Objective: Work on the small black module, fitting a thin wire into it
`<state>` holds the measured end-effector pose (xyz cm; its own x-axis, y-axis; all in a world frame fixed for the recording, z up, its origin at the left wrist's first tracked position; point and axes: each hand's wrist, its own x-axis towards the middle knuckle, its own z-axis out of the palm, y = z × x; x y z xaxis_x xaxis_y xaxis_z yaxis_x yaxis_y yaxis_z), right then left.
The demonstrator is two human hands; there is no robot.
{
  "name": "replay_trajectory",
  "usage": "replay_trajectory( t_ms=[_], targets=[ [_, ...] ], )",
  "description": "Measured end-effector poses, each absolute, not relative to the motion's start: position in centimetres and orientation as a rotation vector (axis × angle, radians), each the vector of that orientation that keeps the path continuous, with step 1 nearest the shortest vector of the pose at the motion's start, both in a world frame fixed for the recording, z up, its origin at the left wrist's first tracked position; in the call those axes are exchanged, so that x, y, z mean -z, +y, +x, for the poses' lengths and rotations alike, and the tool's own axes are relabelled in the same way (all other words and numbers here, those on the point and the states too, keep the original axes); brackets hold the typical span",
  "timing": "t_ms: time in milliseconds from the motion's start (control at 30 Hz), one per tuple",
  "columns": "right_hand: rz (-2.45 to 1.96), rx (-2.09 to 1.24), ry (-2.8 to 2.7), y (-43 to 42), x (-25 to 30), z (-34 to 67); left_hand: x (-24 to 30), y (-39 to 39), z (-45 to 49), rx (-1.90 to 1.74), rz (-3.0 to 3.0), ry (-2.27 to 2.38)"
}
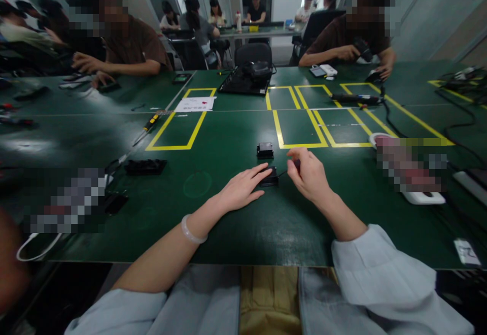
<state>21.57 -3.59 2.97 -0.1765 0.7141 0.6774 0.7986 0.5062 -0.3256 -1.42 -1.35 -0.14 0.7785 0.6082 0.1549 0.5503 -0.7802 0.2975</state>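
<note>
A small black box point(271, 178) lies on the green table in front of me. My left hand point(241, 188) rests beside it, fingers stretched out, with fingertips on the box's top and the thumb spread along its near side. Just to the right, my right hand point(310, 172) is closed in a pinch around a slim dark tool that looks like a small screwdriver point(282, 173). Its thin shaft points left at the box; whether the tip touches is too small to tell. A second black box point(265, 150) sits right behind the first one.
Yellow tape outlines point(281, 129) mark the table point(213, 223). On the left are a yellow-black screwdriver point(151, 123) and a black plastic part point(145, 166). A white-edged device point(422, 197) lies at right. Across the table, a co-worker holds a power drill point(362, 49).
</note>
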Motion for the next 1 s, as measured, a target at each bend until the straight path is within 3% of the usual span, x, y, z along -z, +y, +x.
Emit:
replay_trajectory(
  t_ms=[1000],
  targets=[
    [-1.258, 0.172, -1.938, -3.49, -2.92, 21.76, 0.08, -1.36, -1.4, -0.337, 2.753, 0.922]
  ],
)
